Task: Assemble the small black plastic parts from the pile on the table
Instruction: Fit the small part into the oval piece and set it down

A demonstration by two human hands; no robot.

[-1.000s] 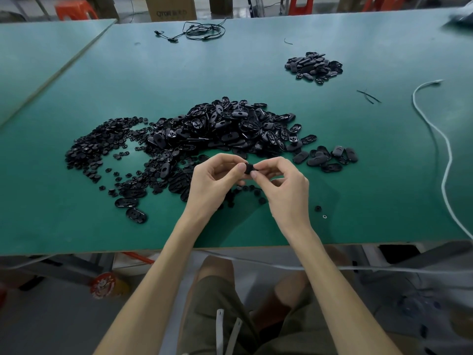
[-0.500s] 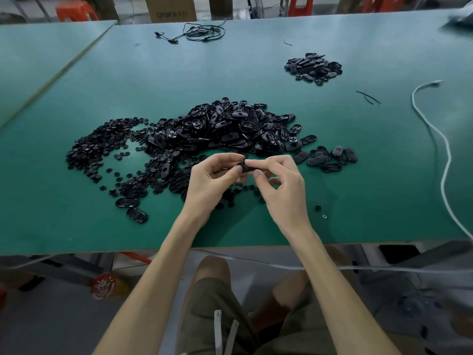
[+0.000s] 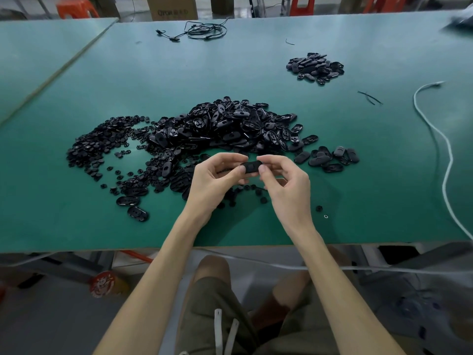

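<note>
A small black oval part (image 3: 252, 167) is held flat above the green table (image 3: 76, 221), just in front of the big pile. My left hand (image 3: 217, 179) pinches its left end between thumb and fingers. My right hand (image 3: 286, 183) pinches its right end the same way. The large pile of black oval shells (image 3: 230, 126) lies behind my hands. A spread of small round black pieces (image 3: 102, 142) lies to the left of it. A few round pieces (image 3: 257, 192) lie under my hands.
A smaller heap of black parts (image 3: 316, 67) lies at the far right. A short row of oval parts (image 3: 330, 157) sits right of my hands. A white cord (image 3: 445, 162) runs along the right side, a black cable (image 3: 202, 32) lies at the far edge.
The held part was end-on between my fingertips; it has turned flat and now shows its oval face. My hands have drawn slightly apart, each on one end.
</note>
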